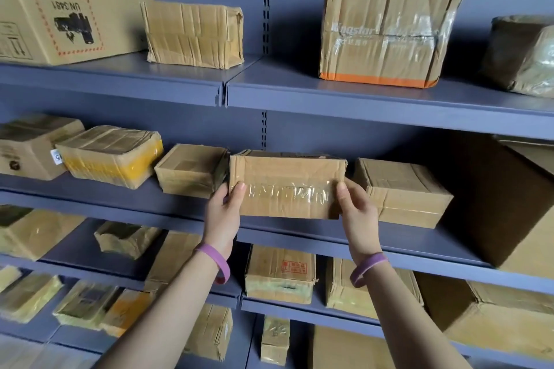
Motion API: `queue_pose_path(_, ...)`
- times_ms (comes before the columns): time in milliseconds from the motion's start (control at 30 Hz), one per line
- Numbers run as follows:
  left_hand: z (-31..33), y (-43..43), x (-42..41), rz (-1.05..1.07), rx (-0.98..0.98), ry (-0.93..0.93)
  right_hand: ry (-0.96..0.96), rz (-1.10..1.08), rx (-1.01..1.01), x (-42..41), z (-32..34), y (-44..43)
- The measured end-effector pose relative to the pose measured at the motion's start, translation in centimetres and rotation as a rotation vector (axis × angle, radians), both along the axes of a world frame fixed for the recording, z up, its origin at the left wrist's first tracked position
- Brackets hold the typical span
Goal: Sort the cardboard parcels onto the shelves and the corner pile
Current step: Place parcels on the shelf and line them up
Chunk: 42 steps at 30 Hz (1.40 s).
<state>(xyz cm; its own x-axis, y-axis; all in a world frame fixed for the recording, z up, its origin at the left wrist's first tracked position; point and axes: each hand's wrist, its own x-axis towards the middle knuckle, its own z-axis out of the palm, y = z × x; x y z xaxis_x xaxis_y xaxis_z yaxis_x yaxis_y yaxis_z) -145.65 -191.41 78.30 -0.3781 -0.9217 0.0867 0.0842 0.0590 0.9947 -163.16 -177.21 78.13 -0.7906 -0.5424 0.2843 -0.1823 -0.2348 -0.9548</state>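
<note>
Left hand (pixel 223 213) and right hand (pixel 358 211) pinch the box (pixel 284 186) ends. Push it straight toward 12 o'clock, onto the shelf (pixel 126 207).

Left grip (pixel 226 208): raised, thumb laid on the front face of the parcel (pixel 284 186) at its left edge, fingers hidden behind it.
Right grip (pixel 358 210): mirrored at the parcel's right edge, thumb forward, fingers out of sight.
Left forearm (pixel 168 308), right forearm (pixel 413 317): bare, reaching up and forward, converging.
Wrists: one purple band (pixel 214 262) each.
</note>
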Motion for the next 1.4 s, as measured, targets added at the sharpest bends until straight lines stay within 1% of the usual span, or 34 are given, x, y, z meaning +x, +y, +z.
queue_pose_path(67,0.4,0.4,0.8,-0.005,0.062,0.026,-0.016,0.020,0.022,-0.4,-0.4,0.5)
queue_pose_path(133,0.5,0.4,1.3,-0.013,0.103,0.031,-0.076,0.033,0.036,-1.0,-0.7,0.8)
queue_pose_path(300,1.2,0.2,2.0,-0.051,0.130,0.048,-0.241,0.144,0.067,-1.3,-0.2,1.1)
queue_pose_path(433,1.9,0.3,2.2,-0.083,0.154,0.087,-0.220,0.276,0.120,-1.0,0.7,1.4)
queue_pose_path(533,2.1,0.4,2.4,-0.088,0.183,0.126,-0.211,0.200,0.116,-1.3,0.8,1.2)
queue_pose_path(633,2.3,0.3,2.1,-0.092,0.226,0.126,-0.240,0.132,0.034,-1.2,1.3,0.9)
queue_pose_path(733,2.4,0.1,2.1,-0.103,0.251,0.107,-0.240,0.111,-0.036,-1.0,1.8,0.7)
queue_pose_path(800,2.4,0.2,2.2,-0.134,0.205,0.074,-0.249,0.103,-0.054,-0.9,2.1,0.6)
queue_pose_path(900,2.7,1.7,2.6,-0.174,0.080,0.009,-0.295,0.043,-0.104,-0.3,2.7,0.3)
queue_pose_path(967,3.0,3.1,2.8,-0.238,0.003,0.031,-0.267,-0.010,-0.136,0.2,3.1,0.1)
queue_pose_path(1067,3.5,5.0,2.9,-0.349,-0.092,-0.026,-0.154,-0.072,-0.116,1.3,3.5,-0.3)
queue_pose_path(1133,3.3,5.3,2.4,-0.399,-0.111,-0.063,-0.131,-0.068,-0.098,2.2,3.6,-0.7)
queue_pose_path(1167,3.3,5.4,2.1,-0.379,-0.124,-0.090,-0.130,-0.052,-0.093,2.6,3.6,-0.7)
queue_pose_path(1233,3.6,5.4,1.6,-0.267,-0.106,-0.103,-0.110,0.001,-0.092,3.3,3.5,-0.8)
queue_pose_path(1300,3.7,5.0,1.6,-0.171,-0.056,-0.008,-0.052,0.079,-0.079,3.6,3.2,-0.6)
queue_pose_path(1400,3.6,4.1,2.6,-0.182,-0.001,0.102,-0.033,0.203,-0.084,3.3,3.1,0.2)
